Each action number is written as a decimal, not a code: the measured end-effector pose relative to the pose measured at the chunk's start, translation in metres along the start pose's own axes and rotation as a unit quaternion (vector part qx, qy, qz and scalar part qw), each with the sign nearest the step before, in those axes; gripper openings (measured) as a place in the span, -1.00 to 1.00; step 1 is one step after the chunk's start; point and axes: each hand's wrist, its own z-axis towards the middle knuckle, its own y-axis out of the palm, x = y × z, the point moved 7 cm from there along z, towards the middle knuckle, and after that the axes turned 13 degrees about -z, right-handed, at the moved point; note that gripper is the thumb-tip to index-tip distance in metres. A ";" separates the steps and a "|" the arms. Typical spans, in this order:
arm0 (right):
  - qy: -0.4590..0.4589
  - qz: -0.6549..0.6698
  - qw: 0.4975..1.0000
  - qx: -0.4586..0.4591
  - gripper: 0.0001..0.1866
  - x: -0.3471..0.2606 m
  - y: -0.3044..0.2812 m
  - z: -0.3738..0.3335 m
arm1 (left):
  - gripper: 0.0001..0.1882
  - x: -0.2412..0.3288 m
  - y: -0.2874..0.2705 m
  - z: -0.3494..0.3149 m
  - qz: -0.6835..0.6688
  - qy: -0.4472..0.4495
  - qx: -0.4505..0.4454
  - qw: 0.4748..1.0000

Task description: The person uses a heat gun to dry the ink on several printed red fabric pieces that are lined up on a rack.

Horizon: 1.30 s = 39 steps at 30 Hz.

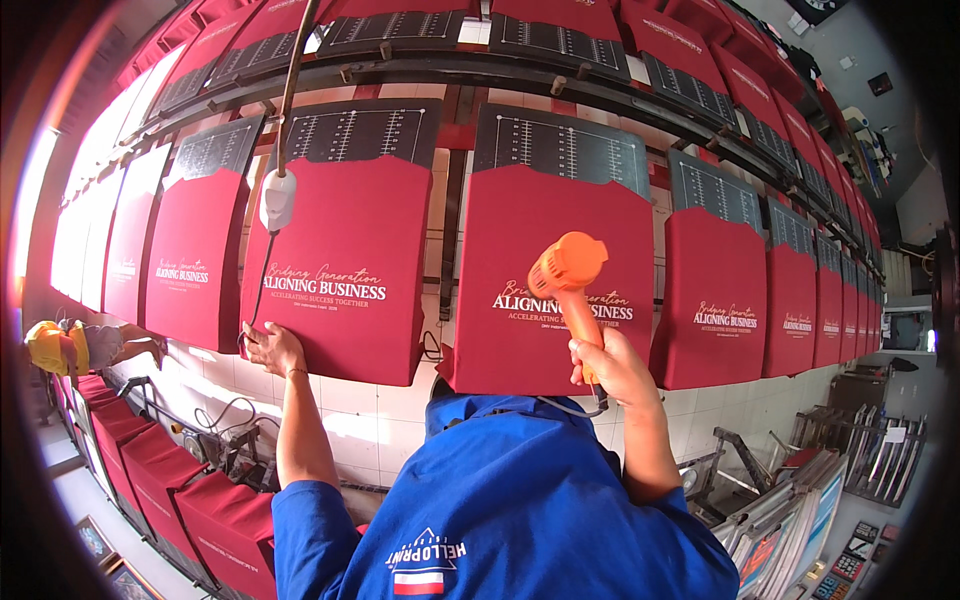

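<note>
My right hand (612, 365) is closed around the handle of an orange hair dryer (572, 262). The dryer is held above a printed red T-shirt (500, 235) and covers part of its white lettering. That shirt is stretched over a dark board (560, 140) marked with white scales. To the left, my left hand (275, 348) rests with fingers spread on the lower edge of another red T-shirt (350, 220). A thin cord (262, 275) runs from a white power socket (277, 200) down to its fingertips; whether they touch the cord I cannot tell.
Rows of boards with red shirts (712, 300) stretch left and right, with another row beyond a dark metal rail (400, 65). The socket hangs on a cable (292, 90). A person in a yellow top (55, 348) stands far left. Framed panels (790, 530) lean at lower right.
</note>
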 end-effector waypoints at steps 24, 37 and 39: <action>0.000 -0.019 0.999 -0.036 -0.75 -0.013 0.030 0.012 | -0.42 0.001 0.000 0.000 -0.002 -0.011 -0.006 1.000; -0.030 -0.024 0.999 -0.013 -0.73 -0.019 0.027 0.022 | -0.42 -0.001 0.003 0.003 0.005 -0.004 0.000 1.000; -0.002 -0.031 0.998 -0.046 -0.74 -0.017 0.030 0.016 | -0.42 -0.002 0.003 0.002 0.003 -0.003 -0.003 1.000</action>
